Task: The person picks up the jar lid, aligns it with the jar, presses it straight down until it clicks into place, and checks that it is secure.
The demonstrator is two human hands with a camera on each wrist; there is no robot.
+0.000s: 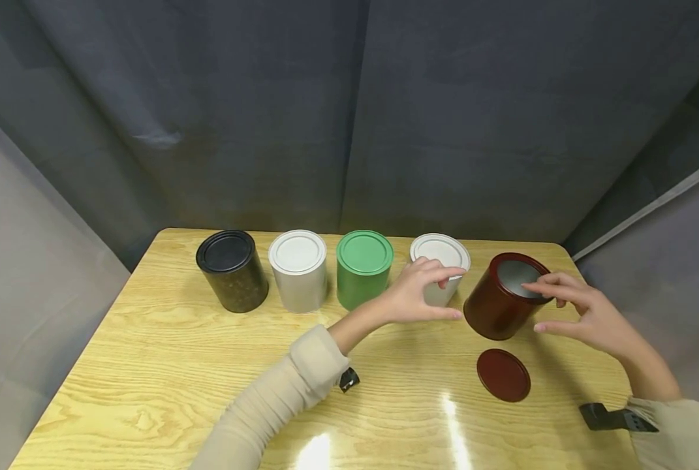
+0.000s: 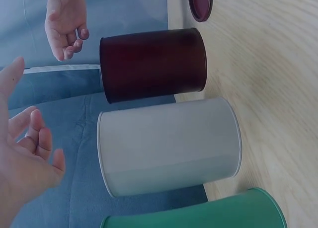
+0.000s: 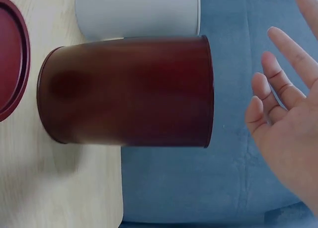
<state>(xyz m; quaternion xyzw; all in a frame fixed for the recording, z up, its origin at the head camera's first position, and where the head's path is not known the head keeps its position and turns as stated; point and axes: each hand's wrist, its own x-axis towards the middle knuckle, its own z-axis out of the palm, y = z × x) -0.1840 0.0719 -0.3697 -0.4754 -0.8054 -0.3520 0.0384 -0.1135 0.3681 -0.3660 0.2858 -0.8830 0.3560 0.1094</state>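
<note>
A dark red can (image 1: 493, 310) stands uncovered at the right end of a row, its grey inside showing. Its round red lid (image 1: 504, 375) lies on the table just in front of it. My right hand (image 1: 596, 316) hovers at the can's right rim, thumb and fingers spread apart and nothing held. To the can's left, my left hand (image 1: 414, 294) hangs in the air with thumb and fingers also spread, holding nothing. It overlaps a lidded white can (image 1: 440, 245) in the head view. The left wrist view shows a gap between this hand and the white can (image 2: 169, 143).
Further left along the back of the wooden table (image 1: 196, 385) stand a green can (image 1: 363, 261), another white can (image 1: 298, 261) and a black can (image 1: 234, 274), all lidded. Grey curtains (image 1: 255, 117) hang behind the table and at its sides.
</note>
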